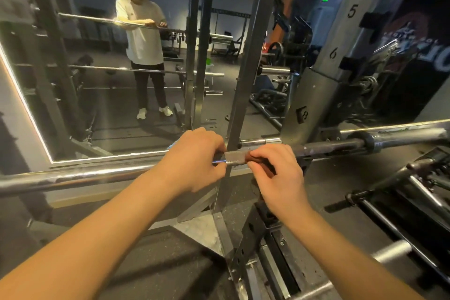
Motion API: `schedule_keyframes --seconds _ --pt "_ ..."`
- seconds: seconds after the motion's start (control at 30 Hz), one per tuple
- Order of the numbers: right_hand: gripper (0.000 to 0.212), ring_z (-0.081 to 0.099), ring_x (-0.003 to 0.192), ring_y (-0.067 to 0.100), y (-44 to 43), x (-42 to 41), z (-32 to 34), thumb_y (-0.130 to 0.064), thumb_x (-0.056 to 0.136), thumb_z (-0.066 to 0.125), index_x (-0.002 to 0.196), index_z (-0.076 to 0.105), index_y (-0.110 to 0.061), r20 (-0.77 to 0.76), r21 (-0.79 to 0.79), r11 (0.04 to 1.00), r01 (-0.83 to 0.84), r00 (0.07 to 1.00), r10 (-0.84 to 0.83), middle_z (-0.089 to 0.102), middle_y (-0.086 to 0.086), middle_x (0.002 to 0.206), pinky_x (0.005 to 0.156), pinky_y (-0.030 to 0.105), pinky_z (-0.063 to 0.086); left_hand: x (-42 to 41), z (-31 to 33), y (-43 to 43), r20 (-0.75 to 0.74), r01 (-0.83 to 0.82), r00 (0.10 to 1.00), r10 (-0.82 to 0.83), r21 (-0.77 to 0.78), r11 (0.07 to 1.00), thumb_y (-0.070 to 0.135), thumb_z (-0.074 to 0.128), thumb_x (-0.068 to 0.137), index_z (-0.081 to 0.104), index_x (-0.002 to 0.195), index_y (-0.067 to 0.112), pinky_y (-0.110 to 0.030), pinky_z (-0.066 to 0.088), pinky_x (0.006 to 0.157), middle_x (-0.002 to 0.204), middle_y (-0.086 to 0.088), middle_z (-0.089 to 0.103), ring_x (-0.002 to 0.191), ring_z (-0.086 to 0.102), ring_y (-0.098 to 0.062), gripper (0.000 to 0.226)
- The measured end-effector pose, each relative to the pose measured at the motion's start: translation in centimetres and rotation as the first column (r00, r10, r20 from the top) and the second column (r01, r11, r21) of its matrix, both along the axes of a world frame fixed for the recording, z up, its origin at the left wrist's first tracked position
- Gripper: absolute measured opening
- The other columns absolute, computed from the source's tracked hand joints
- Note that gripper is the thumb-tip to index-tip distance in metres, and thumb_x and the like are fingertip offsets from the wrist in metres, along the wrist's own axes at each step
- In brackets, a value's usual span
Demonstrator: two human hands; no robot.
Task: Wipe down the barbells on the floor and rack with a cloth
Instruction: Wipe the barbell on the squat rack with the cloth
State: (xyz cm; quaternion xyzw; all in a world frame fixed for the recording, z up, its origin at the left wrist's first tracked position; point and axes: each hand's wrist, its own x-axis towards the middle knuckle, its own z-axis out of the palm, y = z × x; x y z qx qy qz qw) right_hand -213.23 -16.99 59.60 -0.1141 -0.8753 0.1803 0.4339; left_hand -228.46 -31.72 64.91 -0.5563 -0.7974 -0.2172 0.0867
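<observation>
A long steel barbell (pixel 235 159) runs level across the middle of my view, held up on the rack and well above the dark rubber floor (pixel 170 263). Its left length is bright chrome and its right length is darker toward the collar. A short strip of rough knurling shows between the two bare hands I am steering. The right grip (pixel 275 173) is closed over the top of the bar, fingers curled down on a small reddish-brown wad that I take to be the cloth (pixel 254 159). Only a sliver of it shows under the fingertips, so I cannot say how it is folded. The left grip (pixel 194 156) is also closed, thumb and fingers pinching round the bar just beside the knurling, near the right grip but apart from it. I judge the left is there to steady the bar against rolling while the right rubs the cloth along it. I cannot tell how much of the bar is already clean. Just behind the hands stands a grey rack upright (pixel 246 80), and a thicker post to its right carries stamped height numbers. Beyond that a wall mirror (pixel 97 95) shows the reflection (pixel 143 39) of a person in a pale shirt and a headset, both hands on the same bar. Low at the right, spare bars (pixel 414 190) lie on a dark storage stand near the floor, likely next for wiping.
</observation>
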Motion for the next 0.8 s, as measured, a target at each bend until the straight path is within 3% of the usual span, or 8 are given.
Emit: schedule_keyframes --seconds 0.1,0.4,0.63,0.8 --pt "0.035 0.053 0.118 0.011 0.7 0.6 -0.3 -0.014 0.086 0.082 0.117 0.068 -0.022 0.047 0.022 1.000 -0.011 0.999 0.010 0.060 -0.013 0.118 0.102 0.032 0.047 0.1 -0.4 -0.4 -0.138 -0.044 0.989 0.047 0.020 0.999 0.051 0.059 0.094 0.064 0.107 0.029 -0.033 0.048 0.090 0.101 0.010 0.062 0.094 0.053 -0.013 0.026" --pt "0.019 0.058 0.096 0.019 -1.1 -2.7 0.1 -0.001 0.083 0.082 0.101 0.078 -0.005 -0.133 0.178 0.981 -0.079 0.986 0.104 0.068 0.005 0.099 0.090 0.021 0.044 -0.4 -1.6 -0.4 -0.141 -0.028 0.989 0.037 0.067 0.997 0.047 0.064 0.088 0.062 0.100 0.024 -0.028 0.038 0.080 0.091 0.010 0.052 0.086 0.045 -0.013 0.026" --pt "0.018 0.059 0.088 0.022 2.1 -0.1 -2.7 0.000 0.080 0.085 0.096 0.078 -0.001 -0.175 0.125 0.992 -0.003 0.984 0.025 0.065 0.006 0.091 0.074 0.038 0.050 -0.5 -1.7 -0.5 -0.113 -0.033 0.993 0.042 0.076 0.997 0.044 0.068 0.086 0.066 0.101 0.022 -0.030 0.042 0.080 0.093 0.007 0.058 0.087 0.048 -0.014 0.027" --pt "0.017 0.060 0.087 0.023 -0.3 -1.9 -1.7 -0.001 0.082 0.083 0.098 0.078 0.000 -0.184 0.136 0.987 -0.087 0.977 0.111 0.067 0.007 0.090 0.076 0.030 0.050 -0.4 -1.6 -0.4 -0.097 -0.041 0.994 0.048 0.073 0.996 0.044 0.068 0.086 0.065 0.101 0.023 -0.026 0.034 0.078 0.091 0.012 0.051 0.087 0.046 -0.011 0.025"
